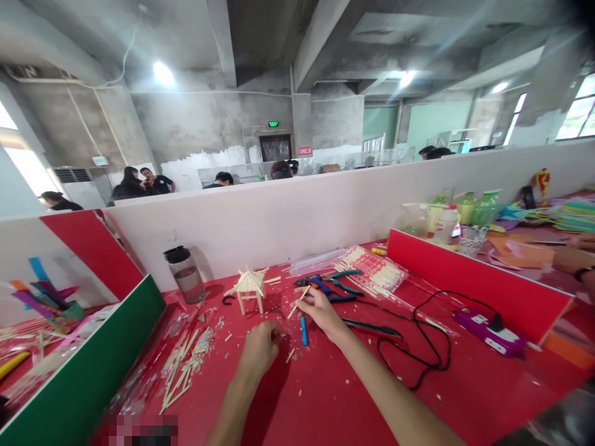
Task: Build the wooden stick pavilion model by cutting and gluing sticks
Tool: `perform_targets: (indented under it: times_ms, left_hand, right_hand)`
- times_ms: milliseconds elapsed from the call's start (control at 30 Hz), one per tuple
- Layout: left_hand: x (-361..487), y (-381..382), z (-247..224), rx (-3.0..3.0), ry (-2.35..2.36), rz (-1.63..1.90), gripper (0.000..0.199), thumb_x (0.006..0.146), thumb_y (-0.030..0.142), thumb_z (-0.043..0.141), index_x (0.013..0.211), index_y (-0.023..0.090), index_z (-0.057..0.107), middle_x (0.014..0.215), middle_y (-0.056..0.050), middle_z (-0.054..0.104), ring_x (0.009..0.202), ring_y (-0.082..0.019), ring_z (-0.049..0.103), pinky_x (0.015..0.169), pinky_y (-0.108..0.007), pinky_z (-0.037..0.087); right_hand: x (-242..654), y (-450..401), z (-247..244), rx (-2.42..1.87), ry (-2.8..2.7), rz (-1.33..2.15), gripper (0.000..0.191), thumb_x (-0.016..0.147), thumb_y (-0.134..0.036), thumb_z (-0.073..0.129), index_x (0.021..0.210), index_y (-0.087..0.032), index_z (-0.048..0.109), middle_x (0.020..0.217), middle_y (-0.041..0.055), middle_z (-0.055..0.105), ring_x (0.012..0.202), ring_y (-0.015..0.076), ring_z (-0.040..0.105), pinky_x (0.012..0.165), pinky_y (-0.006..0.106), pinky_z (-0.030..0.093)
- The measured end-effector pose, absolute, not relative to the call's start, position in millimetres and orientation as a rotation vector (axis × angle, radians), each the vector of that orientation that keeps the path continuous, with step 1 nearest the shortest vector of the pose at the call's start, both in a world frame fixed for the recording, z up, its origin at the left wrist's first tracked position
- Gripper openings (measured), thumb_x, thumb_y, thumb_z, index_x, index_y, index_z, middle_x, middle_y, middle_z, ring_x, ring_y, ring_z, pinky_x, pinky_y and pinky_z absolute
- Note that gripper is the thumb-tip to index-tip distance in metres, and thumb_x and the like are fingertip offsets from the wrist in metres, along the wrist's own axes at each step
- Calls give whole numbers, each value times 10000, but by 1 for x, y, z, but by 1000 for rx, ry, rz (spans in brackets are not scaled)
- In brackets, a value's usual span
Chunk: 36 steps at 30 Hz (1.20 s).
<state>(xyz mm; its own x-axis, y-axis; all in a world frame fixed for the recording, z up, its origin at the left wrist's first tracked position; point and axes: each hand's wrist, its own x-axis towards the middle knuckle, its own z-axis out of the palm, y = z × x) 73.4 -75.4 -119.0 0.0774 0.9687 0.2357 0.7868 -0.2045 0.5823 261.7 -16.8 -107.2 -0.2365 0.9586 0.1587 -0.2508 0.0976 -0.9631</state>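
Pinched between the fingertips of my right hand point(320, 313) is a thin wooden stick point(298, 302), held at a slant over the red table. My left hand point(263, 347) is closed, its fingers curled together; what they hold, if anything, is hidden. Just beyond it stands a small pavilion model point(251, 284) of pale sticks, with a pointed roof on thin legs. A short blue tube-shaped object point(304, 331) lies between my hands. A short stick piece point(290, 355) rests nearer to me.
Loose sticks and scraps point(186, 371) lie left, near a green divider point(93, 378). A water bottle point(186, 275) stands behind. Right are green-handled pliers point(346, 274), packed sticks point(372, 266), a black cable point(418, 319), a purple power strip point(488, 331) and a red divider point(478, 282).
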Motion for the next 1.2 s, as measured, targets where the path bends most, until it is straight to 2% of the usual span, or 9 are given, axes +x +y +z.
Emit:
perform_targets:
  times_ms: [167,400,567,633,733,867,1067,1200]
  left_hand:
    - [74,-76,-118,2156,1864,637,162,755,70,544,800,171,663,747,-23,689,707,-145,610,612,-215,317]
    - [71,-73,-125,2210,1913,539,141,766,107,582,832,182,682,839,-62,712,808,-188,649,670,-240,352]
    - [70,-74,-120,2180,1886,513,114,781,146,596,818,174,699,826,-78,725,813,-217,669,669,-257,370]
    - [70,-76,-115,2164,1867,569,134,792,141,577,841,168,699,827,-87,723,811,-222,668,676,-264,386]
    - [73,-80,-104,2126,1693,838,244,840,140,509,1020,177,671,937,-94,718,868,-212,660,756,-280,430]
    - [81,-83,-96,1906,1309,1104,354,877,251,522,1222,191,564,1089,-102,677,847,-183,651,785,-297,487]
    - [88,-82,-100,1736,1024,1161,414,771,172,627,1185,186,630,1239,-135,618,1000,-217,622,882,-332,485]
    - [88,-82,-99,1658,1011,1130,436,743,185,652,1179,195,646,1208,-128,633,829,-180,637,784,-318,502]
  right_hand:
    - [263,-14,-107,-829,-1279,1339,396,680,-354,744,1005,-181,597,754,-15,637,631,136,610,584,254,488]
    - [265,-11,-110,-848,-1300,1305,392,666,-345,739,988,-187,581,729,-17,618,677,162,619,591,262,489]
    - [266,-14,-107,-842,-1338,1314,396,676,-351,729,1001,-197,564,722,-29,607,659,155,616,592,261,484]
    - [266,-15,-106,-848,-1368,1306,388,685,-351,720,1006,-197,563,721,-27,611,664,156,616,602,264,483]
    - [265,-18,-105,-857,-1428,1304,382,699,-339,712,1022,-199,563,717,-28,616,664,152,613,626,267,476]
    - [262,-21,-105,-793,-1521,1342,381,713,-330,720,1035,-202,560,722,-32,614,664,147,607,646,266,466]
    - [259,-21,-113,-771,-1631,1283,391,721,-327,735,1039,-207,542,732,-38,592,692,150,597,667,268,461]
    - [259,-18,-116,-818,-1685,1238,415,733,-343,730,1074,-203,539,757,-22,610,722,169,618,681,284,480]
